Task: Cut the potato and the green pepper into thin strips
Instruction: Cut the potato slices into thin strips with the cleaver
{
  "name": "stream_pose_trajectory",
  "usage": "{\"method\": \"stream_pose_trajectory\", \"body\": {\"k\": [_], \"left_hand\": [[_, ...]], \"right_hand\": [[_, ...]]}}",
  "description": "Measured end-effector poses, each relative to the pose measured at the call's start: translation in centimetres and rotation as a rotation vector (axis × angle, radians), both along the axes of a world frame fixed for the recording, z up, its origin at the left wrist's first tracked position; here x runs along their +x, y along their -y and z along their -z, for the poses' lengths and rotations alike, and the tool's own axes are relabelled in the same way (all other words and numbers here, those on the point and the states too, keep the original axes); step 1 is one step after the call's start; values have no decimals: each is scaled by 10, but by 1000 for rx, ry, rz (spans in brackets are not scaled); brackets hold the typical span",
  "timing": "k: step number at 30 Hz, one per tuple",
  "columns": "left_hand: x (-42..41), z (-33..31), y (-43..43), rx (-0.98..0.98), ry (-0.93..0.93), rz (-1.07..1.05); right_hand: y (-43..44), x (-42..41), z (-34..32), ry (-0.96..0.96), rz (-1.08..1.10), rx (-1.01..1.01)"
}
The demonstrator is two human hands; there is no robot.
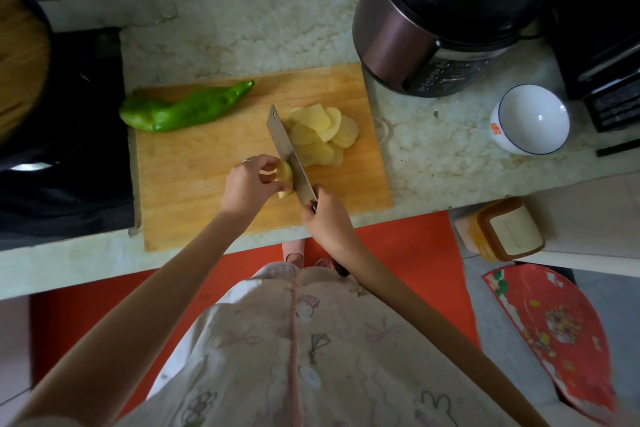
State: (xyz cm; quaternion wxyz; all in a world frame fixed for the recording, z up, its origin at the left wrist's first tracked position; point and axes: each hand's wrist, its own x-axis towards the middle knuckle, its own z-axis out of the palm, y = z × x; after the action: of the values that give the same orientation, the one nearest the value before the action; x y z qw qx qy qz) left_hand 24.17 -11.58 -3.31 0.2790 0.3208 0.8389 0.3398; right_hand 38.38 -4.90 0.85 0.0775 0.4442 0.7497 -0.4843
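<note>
Pale marbled stone countertop (270, 28) in a kitchen, w/ a black hob (69, 149) set in at the left and a dark round pan (20, 55) w/ a brownish top at the far left edge. Orange floor mat (398, 253) below the counter edge; person's pale printed clothing fills the bottom centre. A wooden cutting board (194, 180) lies at the counter's front, its near edge about level w/ the counter edge.

Green pepper (183, 107) lies whole on the board's far-left corner, stem end overhanging toward the hob, well apart from both hands. Left hand (249, 184) sits mid-board, fingers and thumb curled in, pinching the last chunk of potato (286, 177); ring (246, 160) on one finger. Right hand (327, 215) is wrapped round the cleaver's handle, just right of the left. Cleaver (289, 152) stands edge-down, blade flat against the chunk's right face, tip pointing away from the person. Potato slices (322, 133) lie fanned and overlapping just right of the blade, toward the board's far-right part.

Behind the board on the right: dark purple-brown electric cooker (433, 28), front panel markings too blurred to read. White bowl (533, 118) w/ blue rim line and a small orange mark, right of the board. Black appliance (595, 45) at far right, label illegible. Orange tub (502, 232) w/ cream lid and a red patterned item (554, 322) lower right; no legible text.
</note>
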Motion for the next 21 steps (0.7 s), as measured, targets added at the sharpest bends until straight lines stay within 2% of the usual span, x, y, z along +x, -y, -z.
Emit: {"method": "stream_pose_trajectory", "body": {"k": [5, 10, 12, 16, 21], "left_hand": [[0, 3, 2, 11, -52, 30], [0, 1, 3, 13, -61, 66], [0, 2, 6, 36, -38, 39], [6, 3, 11, 125, 9, -13], [11, 4, 10, 139, -2, -33]], "right_hand": [[-15, -27, -4, -44, 21, 38], [-30, -14, -13, -132, 19, 142], [-33, -7, -15, -157, 41, 73], [-36, -2, -23, -198, 205, -254], [-37, -5, -27, -156, 194, -276]]}}
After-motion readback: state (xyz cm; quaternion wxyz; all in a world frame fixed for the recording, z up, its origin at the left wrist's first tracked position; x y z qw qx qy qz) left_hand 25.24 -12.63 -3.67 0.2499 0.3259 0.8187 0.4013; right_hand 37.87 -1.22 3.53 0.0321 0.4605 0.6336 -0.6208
